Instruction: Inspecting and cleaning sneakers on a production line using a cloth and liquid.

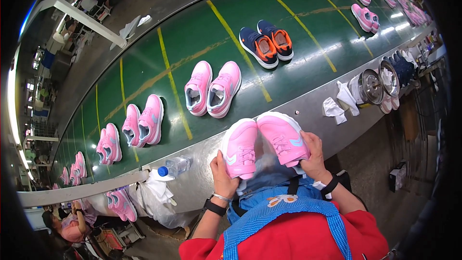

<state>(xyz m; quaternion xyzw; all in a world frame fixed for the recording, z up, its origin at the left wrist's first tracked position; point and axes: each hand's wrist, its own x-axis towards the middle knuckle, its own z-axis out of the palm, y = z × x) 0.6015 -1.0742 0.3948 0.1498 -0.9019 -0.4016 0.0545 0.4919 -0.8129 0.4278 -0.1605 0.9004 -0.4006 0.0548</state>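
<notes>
My left hand (223, 175) is closed round the heel side of a pink sneaker (241, 145), its toe pointing away from me. A matching pink sneaker (281, 138) with a pale blue side mark is gripped at its outer heel side by my right hand (314, 156). Both shoes are held side by side above the steel ledge (204, 178), toes close together. Straight beyond them, a pair of pink sneakers (224, 89) rests on the green conveyor belt (192, 43). The palms are partly hidden behind the shoes.
More pink sneakers (153, 119) line the belt at left and far right. Navy and orange sneakers (260, 43) stand mid-belt. On the ledge lie a clear bottle with a blue cap (177, 165), white cloths (334, 110) and metal bowls (369, 85). A co-worker (72, 224) sits at lower left.
</notes>
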